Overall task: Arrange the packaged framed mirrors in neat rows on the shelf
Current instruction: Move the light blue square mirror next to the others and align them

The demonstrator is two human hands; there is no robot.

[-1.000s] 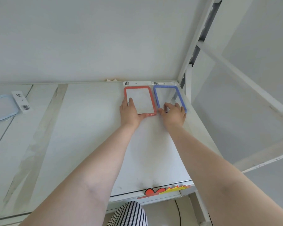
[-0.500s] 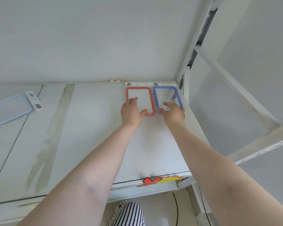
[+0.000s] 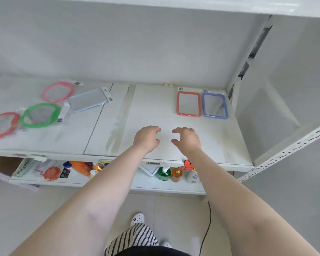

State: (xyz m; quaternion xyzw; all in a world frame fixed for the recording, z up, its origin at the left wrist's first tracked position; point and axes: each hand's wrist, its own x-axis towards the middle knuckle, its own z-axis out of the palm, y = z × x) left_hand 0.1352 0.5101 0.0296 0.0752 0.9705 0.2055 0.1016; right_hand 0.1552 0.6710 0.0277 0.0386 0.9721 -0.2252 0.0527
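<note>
A red-framed rectangular mirror [image 3: 188,103] and a blue-framed one [image 3: 214,105] lie side by side at the back right of the white shelf [image 3: 155,108]. At the left lie a pale blue rectangular mirror [image 3: 88,99], a pink wavy-framed one [image 3: 57,91], a green one [image 3: 40,115] and a red one [image 3: 2,124], all in clear packaging. My left hand [image 3: 146,138] and my right hand [image 3: 186,139] hover over the shelf's middle front, fingers loosely curled, holding nothing.
A lower shelf [image 3: 155,185] carries bottles, among them a green one [image 3: 163,173] and an orange one [image 3: 176,174], plus packets at the left. A perforated white upright [image 3: 294,146] bounds the shelf on the right. A black cable [image 3: 207,224] trails on the tiled floor.
Both hands have let go of the red and blue mirrors and drawn back toward the shelf's front. The view has pulled back, so the left mirrors and lower shelf now show.
</note>
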